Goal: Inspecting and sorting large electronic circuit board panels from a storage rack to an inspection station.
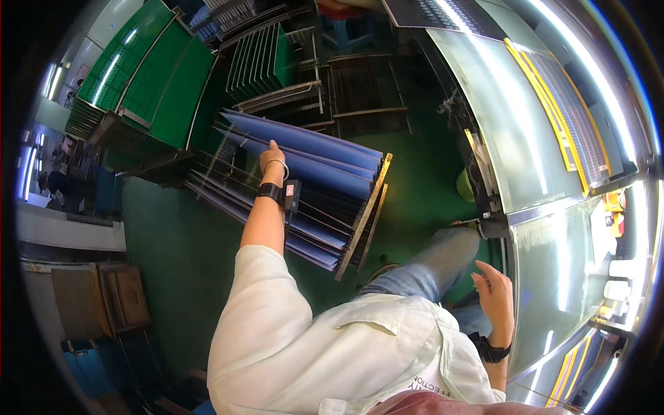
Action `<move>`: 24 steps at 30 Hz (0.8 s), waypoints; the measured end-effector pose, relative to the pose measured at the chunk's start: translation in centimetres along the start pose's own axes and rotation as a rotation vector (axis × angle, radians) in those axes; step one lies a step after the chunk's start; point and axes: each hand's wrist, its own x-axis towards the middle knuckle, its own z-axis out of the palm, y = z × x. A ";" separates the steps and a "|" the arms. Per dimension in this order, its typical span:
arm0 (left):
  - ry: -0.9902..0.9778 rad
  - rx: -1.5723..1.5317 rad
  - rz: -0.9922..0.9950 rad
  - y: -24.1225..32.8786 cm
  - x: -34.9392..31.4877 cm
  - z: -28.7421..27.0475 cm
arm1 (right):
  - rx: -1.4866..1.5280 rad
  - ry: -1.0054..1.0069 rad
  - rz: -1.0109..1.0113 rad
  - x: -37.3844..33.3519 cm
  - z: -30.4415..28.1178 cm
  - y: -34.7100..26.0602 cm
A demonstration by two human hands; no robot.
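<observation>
My left hand (pixel 272 160) reaches forward over a slatted rack, its fingers closed at the upper edge of a thin blue panel (pixel 325 171). Several similar blue panels stand in the rack's slots, some behind this one and some nearer to me. A bracelet and a black strap with a small box (pixel 291 196) are on the left wrist. Down by my right side hangs my right hand (pixel 494 294), fingers apart and slightly bent, with nothing in it. It is nearest to the glass-topped table (pixel 546 259), and a black band (pixel 490 348) circles that wrist.
Large green panels (pixel 149 72) lean in a rack at the far left. Another rack (pixel 259 62) holds upright green boards beyond the blue ones. A yellow-edged frame (pixel 564 104) lies on the right-hand table. Brown boards (pixel 123 296) stand at the left, and green floor (pixel 166 228) shows between.
</observation>
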 end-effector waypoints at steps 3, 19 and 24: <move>-0.003 -0.012 -0.054 -0.4 -1.2 -0.3 | 0.079 -0.007 0.075 -0.9 0.2 0.2; 0.002 0.002 0.016 -0.2 -2.0 -1.3 | -0.001 0.044 0.055 -4.5 0.3 1.0; -0.004 0.040 0.061 0.4 1.1 -1.0 | -0.016 0.059 0.034 -4.8 0.6 1.3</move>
